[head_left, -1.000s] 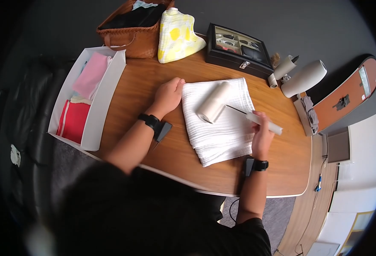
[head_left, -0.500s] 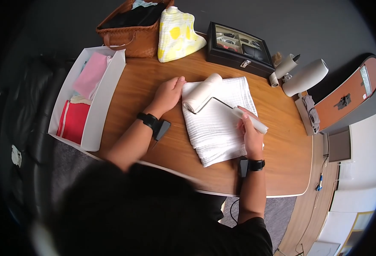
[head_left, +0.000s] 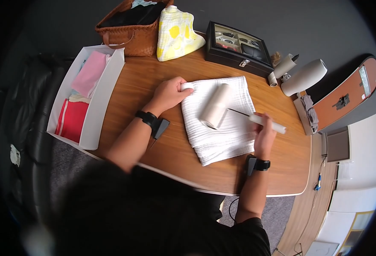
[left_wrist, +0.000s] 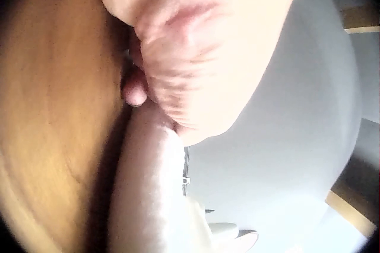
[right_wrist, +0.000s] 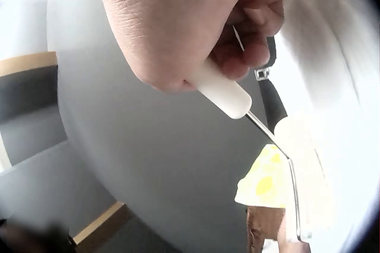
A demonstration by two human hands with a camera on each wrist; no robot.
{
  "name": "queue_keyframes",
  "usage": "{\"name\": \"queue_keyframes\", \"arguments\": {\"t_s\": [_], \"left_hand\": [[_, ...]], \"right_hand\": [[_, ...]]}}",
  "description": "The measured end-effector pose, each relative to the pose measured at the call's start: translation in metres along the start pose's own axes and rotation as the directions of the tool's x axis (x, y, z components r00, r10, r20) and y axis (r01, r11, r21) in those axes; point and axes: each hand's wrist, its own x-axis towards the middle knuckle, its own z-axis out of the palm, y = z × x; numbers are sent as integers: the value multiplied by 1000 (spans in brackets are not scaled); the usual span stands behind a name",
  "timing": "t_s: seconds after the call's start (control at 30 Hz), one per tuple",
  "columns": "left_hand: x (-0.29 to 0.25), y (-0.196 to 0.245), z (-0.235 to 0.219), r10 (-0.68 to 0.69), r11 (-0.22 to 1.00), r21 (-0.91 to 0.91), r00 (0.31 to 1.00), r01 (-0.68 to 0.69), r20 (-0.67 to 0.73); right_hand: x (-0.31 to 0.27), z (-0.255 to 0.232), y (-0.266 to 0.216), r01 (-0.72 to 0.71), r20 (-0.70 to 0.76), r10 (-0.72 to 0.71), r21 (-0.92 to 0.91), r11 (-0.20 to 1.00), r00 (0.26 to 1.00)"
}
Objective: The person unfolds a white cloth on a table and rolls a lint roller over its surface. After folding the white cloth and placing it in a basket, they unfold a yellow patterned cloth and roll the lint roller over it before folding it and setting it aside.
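Note:
A white ribbed towel (head_left: 213,149) lies folded on the wooden table in the head view. Over its middle lies the wide pale roll of a lint roller (head_left: 216,106), tilted across the cloth. My right hand (head_left: 264,137) grips the white handle, and a bent metal rod (right_wrist: 294,188) runs from it to the roll in the right wrist view. At the towel's upper left corner, my left hand (head_left: 167,94) pinches a bit of the cloth between thumb and curled fingers. The left wrist view shows the towel edge (left_wrist: 145,188) running out from under that hand.
On the left stands a white box (head_left: 102,102) of folded clothes. Along the back are a woven basket (head_left: 138,42), a yellow-patterned cloth (head_left: 177,38) and a black glass-topped case (head_left: 235,64). A white vase (head_left: 305,79) and a small box (head_left: 303,115) stand at the right.
The lint roller moved left and up over the towel, then came back right, my right hand moving with it. White cloth now shows between my left thumb and fingers.

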Motion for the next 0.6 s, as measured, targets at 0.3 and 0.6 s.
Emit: {"name": "queue_keyframes", "arguments": {"t_s": [0.3,0.6], "left_hand": [[8,-22,12,49,992,-115,997,-55,-56],[11,-24,14,34,993,-111,998,-39,-49]], "right_hand": [[-2,-7,5,143,186,-109,-181,973,977],[-9,2,0,146,8,-146,-8,989,989]]}}
